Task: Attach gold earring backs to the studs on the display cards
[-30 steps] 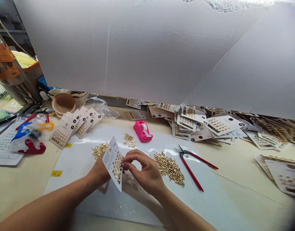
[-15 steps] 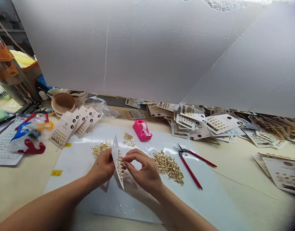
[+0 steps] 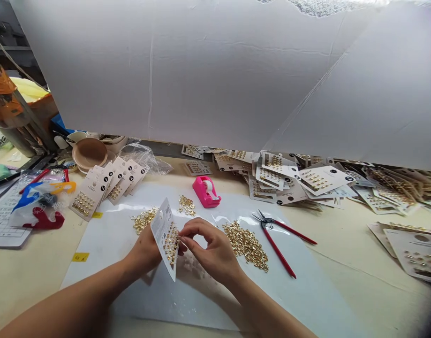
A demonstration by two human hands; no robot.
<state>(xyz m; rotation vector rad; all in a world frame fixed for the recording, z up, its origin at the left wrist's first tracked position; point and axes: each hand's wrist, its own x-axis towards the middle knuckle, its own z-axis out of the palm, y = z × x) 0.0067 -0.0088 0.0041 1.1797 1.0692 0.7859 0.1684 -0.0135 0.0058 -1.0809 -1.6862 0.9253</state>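
Observation:
My left hand (image 3: pixel 147 251) grips a white earring card (image 3: pixel 162 225) from behind, and most of its fingers are hidden by the card. Rows of gold earrings (image 3: pixel 172 244) cover the face turned to the right. At the card's right side my right hand (image 3: pixel 210 249) is closed in a pinch, thumb and forefinger on a small gold earring, its exact shape too small to make out. Gold hoops (image 3: pixel 144 220) lie behind my left hand, with a smaller group of gold rings (image 3: pixel 186 205) farther back. Beside my right hand is a heap of small gold pieces (image 3: pixel 246 246).
Red-handled pliers (image 3: pixel 278 244) lie right of the heap on a white sheet (image 3: pixel 159 305). A pink tape dispenser (image 3: pixel 205 192) stands behind. Filled earring cards (image 3: pixel 292 180) pile up at the back right, others (image 3: pixel 92 190) fan out left. A white board (image 3: pixel 215 84) rises behind.
The earring card has turned so that more of its earring side faces me, and its top has shifted left. My right hand keeps its pinch at the card.

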